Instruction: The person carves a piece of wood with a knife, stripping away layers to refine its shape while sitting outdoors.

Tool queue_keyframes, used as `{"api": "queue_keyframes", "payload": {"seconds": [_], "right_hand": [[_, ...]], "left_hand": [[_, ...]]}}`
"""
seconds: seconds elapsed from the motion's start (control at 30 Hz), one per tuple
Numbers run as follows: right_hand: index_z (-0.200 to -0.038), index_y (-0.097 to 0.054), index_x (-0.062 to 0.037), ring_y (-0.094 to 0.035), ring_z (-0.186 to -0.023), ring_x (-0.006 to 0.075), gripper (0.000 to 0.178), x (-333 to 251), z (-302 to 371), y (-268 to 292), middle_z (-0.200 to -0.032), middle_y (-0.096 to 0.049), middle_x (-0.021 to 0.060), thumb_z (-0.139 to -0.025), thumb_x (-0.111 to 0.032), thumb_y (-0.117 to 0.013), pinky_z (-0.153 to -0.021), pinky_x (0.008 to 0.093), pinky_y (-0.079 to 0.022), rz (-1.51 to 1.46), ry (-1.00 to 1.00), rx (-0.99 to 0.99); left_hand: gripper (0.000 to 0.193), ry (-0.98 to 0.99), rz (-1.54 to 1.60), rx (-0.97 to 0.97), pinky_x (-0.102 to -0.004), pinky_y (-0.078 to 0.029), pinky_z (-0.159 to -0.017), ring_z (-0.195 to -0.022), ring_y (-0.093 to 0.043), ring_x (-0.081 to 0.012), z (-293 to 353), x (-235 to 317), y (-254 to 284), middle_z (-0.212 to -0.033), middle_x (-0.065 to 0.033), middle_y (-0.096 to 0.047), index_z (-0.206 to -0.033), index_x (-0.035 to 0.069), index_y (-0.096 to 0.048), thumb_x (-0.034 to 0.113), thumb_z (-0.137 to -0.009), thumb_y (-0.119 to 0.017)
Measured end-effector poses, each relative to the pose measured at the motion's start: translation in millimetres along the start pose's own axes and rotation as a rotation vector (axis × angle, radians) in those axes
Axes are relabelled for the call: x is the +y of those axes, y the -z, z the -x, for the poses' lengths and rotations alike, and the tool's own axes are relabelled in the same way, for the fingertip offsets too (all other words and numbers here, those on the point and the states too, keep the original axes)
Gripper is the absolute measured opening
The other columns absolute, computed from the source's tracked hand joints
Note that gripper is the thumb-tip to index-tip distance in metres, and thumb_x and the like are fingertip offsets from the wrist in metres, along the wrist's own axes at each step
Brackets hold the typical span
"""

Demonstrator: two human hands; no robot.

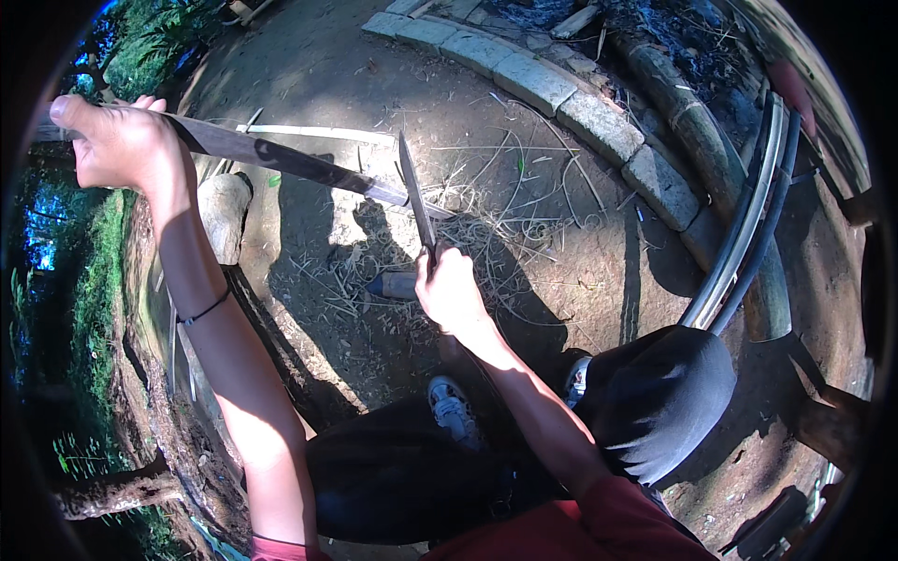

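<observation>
My left hand [131,145], stretched out to the far left, is closed around a long flat dark strip [281,161] that looks like split bamboo or wood. The strip slants down to the right, toward the middle of the view. In my right hand [454,292] is the handle of a knife [416,192], its narrow dark blade pointing away from me. The blade crosses the strip near its right end; whether they touch, I cannot tell. Just left of my right hand, a short wooden piece with a dark pointed end [393,285] lies on the ground. My fingers hide most of the knife handle.
Thin curled shavings [510,210] litter the dirt around my feet. A pale strip [323,134] and a rounded stone [224,215] lie to the left. A curved stone border [533,79] runs behind, with a log [692,112] and long bent strips [748,220] at right.
</observation>
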State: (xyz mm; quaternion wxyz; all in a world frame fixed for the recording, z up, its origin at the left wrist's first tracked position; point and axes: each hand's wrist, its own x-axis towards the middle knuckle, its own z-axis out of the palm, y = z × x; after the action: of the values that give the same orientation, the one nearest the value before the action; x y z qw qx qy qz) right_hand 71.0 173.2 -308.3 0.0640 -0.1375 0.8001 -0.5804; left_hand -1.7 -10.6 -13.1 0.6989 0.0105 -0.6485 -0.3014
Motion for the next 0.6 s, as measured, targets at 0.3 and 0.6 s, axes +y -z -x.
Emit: {"api": "queue_keyframes", "payload": {"seconds": [0.3,0.6], "right_hand": [[-0.099,-0.059,0.0064,-0.066,-0.074,0.0450,0.025,50.2,3.7,-28.8,-0.074,-0.064,0.0292,-0.093,-0.017,-0.051,-0.068,0.0490,-0.056,0.080,-0.237,-0.094],[-0.099,-0.057,0.0080,-0.063,-0.073,0.0444,0.026,42.8,11.8,-37.6,-0.078,-0.062,0.0296,-0.091,-0.017,-0.058,-0.068,0.0503,-0.053,0.202,-0.026,0.043]], "left_hand": [[0.054,0.037,-0.101,0.016,-0.0359,-0.057,-0.050,-0.059,-0.066,-0.0280,-20.1,-25.4,17.1,-0.075,-0.0207,-0.057,-0.096,-0.014,-0.046,0.040,-0.097,-0.051],[0.016,-0.508,-0.238,-0.326,-0.0322,-0.060,-0.063,-0.064,-0.066,-0.0236,-51.6,-96.8,59.8,-0.077,-0.0194,-0.062,-0.096,-0.007,-0.050,0.009,-0.096,-0.054]]}}
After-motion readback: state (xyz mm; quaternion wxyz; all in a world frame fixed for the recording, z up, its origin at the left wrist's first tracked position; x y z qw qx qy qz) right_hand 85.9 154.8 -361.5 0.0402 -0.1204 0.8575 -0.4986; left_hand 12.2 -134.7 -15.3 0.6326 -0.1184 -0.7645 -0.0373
